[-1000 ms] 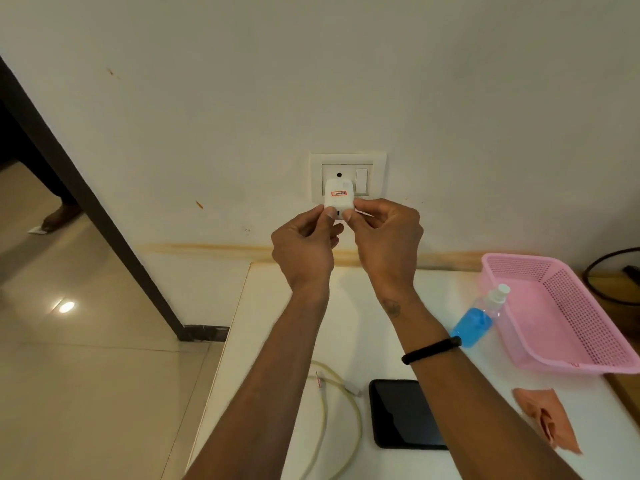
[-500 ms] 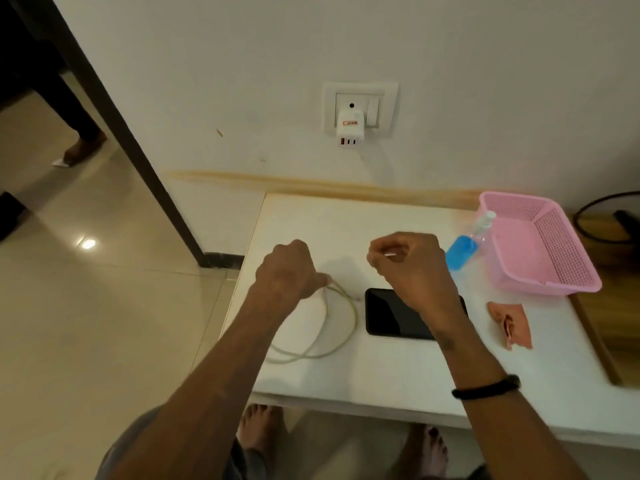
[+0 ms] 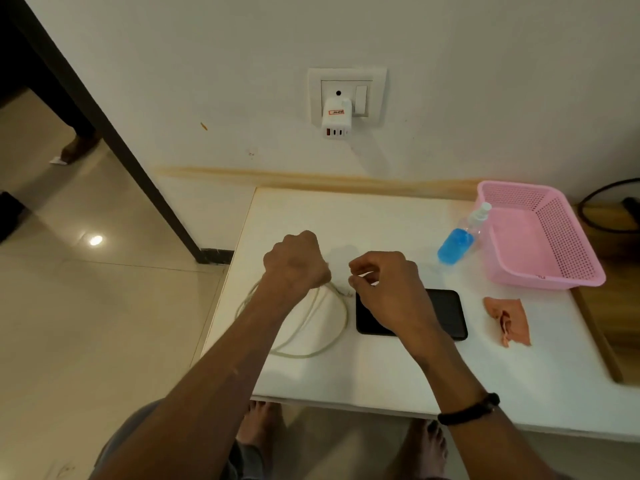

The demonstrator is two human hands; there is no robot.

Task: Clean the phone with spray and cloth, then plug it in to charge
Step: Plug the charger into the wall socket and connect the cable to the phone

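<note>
- Since a second ago both hands have come down from the charger (image 3: 336, 118), which now sits plugged into the wall socket (image 3: 347, 95) on its own, and they are now low over the desk (image 3: 381, 368).
- Head view: the left hand (image 3: 296, 265) is closed in a fist around the pale cable (image 3: 311, 327), which lies in loose loops on the desk below it.
- The right hand (image 3: 384, 285) has thumb and fingertips pinched together just beside the cable's end; whether it holds the tip I cannot tell.
- The phone (image 3: 440, 315) lies flat, screen dark, under the right hand and wrist.
- The cloth (image 3: 509, 320) lies crumpled right of the phone, apart from it.
- The spray bottle (image 3: 460, 237) with blue liquid leans against the pink basket (image 3: 550, 271).
</note>
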